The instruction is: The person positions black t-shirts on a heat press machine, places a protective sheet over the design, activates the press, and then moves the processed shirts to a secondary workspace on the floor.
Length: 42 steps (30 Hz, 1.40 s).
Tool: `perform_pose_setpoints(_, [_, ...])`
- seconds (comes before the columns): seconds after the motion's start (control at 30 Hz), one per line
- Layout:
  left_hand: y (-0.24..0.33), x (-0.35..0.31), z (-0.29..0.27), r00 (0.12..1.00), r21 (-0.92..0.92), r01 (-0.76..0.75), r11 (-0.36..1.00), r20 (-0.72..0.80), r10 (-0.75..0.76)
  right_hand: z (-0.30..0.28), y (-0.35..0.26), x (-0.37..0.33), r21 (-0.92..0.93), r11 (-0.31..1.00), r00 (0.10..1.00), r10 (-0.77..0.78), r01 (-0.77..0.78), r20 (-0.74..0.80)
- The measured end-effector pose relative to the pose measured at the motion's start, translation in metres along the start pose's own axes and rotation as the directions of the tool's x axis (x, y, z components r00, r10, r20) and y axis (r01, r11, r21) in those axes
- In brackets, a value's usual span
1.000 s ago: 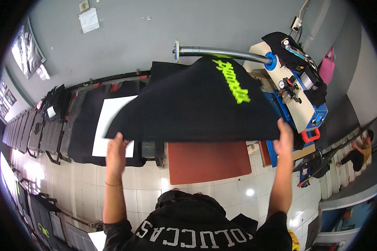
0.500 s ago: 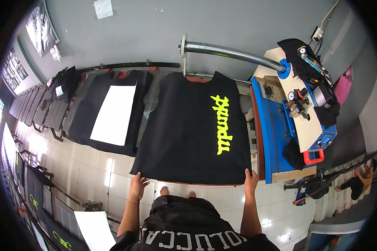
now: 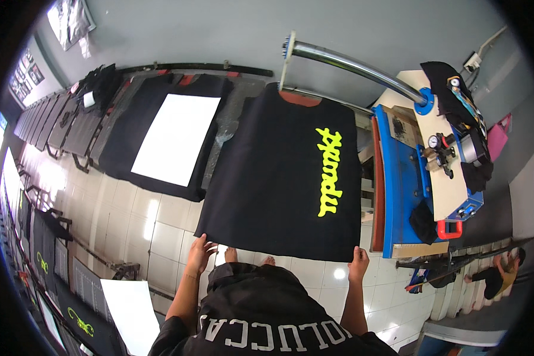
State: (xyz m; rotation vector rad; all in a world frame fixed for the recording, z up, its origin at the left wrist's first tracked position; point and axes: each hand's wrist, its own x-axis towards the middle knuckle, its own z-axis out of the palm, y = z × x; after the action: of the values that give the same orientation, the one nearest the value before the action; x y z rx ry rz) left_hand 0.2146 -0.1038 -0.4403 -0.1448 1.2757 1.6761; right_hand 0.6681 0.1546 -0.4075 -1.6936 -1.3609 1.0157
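Observation:
A black T-shirt lies spread on a flat board in front of me, with its neckline at the far end. Neon-yellow lettering runs down its right side. My left hand is closed on the near left corner of the hem. At the near right corner, my right hand pinches the same hem between thumb and fingers. Between the hands the hem is stretched almost straight. Most of the board is covered, but a reddish patch of it shows at the neck opening.
To the left, a white sheet rests on another black shirt. A blue heat press with a red handle stands right. A metal cylinder reaches above the far end. Another person sits lower right.
My view has shifted and tilted slightly, moving the boards and press in the picture. Both hands keep hold of the hem corners.

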Motion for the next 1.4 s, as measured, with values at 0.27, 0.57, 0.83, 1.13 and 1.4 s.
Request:
perform_pose_setpoints(0.27, [0.019,-0.078,-0.156,0.551,0.763,0.646,0.014,-0.479,0.683,0.018,-0.059,-0.044,-0.427,0.857,0.953,-0.302,0.288,0.037])
perform_pose_setpoints(0.57, [0.008,-0.124,-0.265,0.278,0.602,0.760,0.244,-0.641,0.716,0.137,-0.187,-0.074,-0.072,0.793,0.733,-0.519,0.605,0.440])
perform_pose_setpoints(0.83, [0.108,-0.008,0.058,0.431,0.849,-0.521,-0.093,0.356,0.829,0.143,-0.213,-0.079,0.296,0.933,0.739,-0.345,0.204,0.579])
perform_pose_setpoints(1.13, [0.047,0.029,0.282,0.491,0.495,-0.867,0.055,0.868,-0.076,0.004,-0.166,-0.075,0.339,0.910,0.959,-0.276,0.238,0.066])
perform_pose_setpoints(1.4, [0.048,0.068,0.271,0.080,-0.088,-0.940,-0.330,0.882,-0.465,-0.141,-0.133,-0.027,-0.015,0.903,0.784,-0.381,0.429,-0.490])
